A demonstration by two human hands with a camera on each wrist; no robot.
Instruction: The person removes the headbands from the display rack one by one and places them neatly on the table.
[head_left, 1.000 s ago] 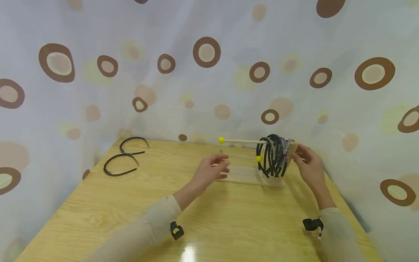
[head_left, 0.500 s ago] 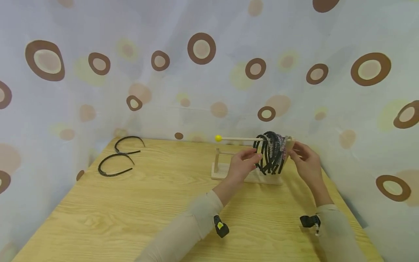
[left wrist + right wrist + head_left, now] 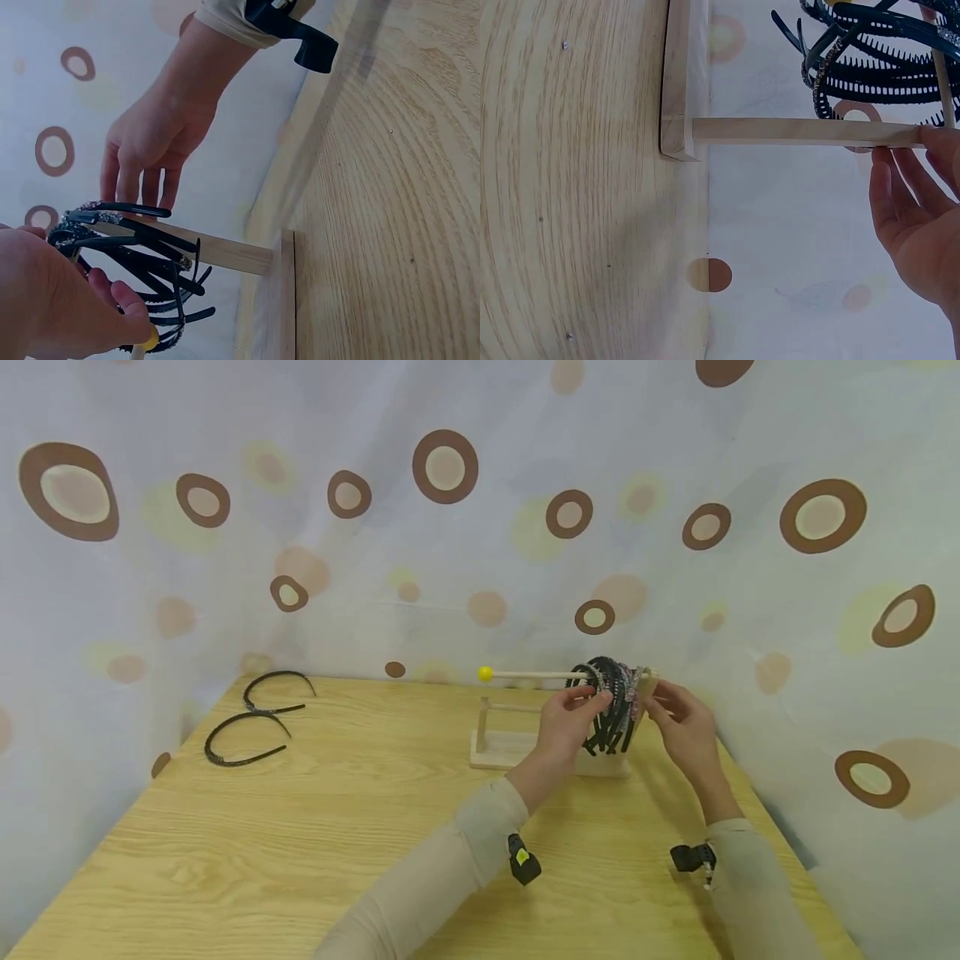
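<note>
Several dark headbands (image 3: 615,689), some with glittery trim, hang bunched near the right end of a wooden stand (image 3: 495,752). My left hand (image 3: 564,727) has its thumb and fingers curled at the left side of the bunch, pinching at the headbands; the exact contact is partly hidden. In the left wrist view a yellow ball (image 3: 152,337) shows by the left fingertips. My right hand (image 3: 682,722) grips the top of the stand's right upright. The right wrist view shows the fingers on the end of that upright (image 3: 802,132), beside the headbands (image 3: 885,79).
Two more black headbands lie at the table's far left, a back one (image 3: 281,681) and a front one (image 3: 243,739). A rod tipped with a yellow ball (image 3: 485,674) juts left from the stand. A spotted curtain (image 3: 487,552) hangs behind the wooden table (image 3: 300,827).
My left hand has moved right from the stand's left side to the headbands, its fingers now in among them. My right hand stays on the upright. The head view has shifted slightly right.
</note>
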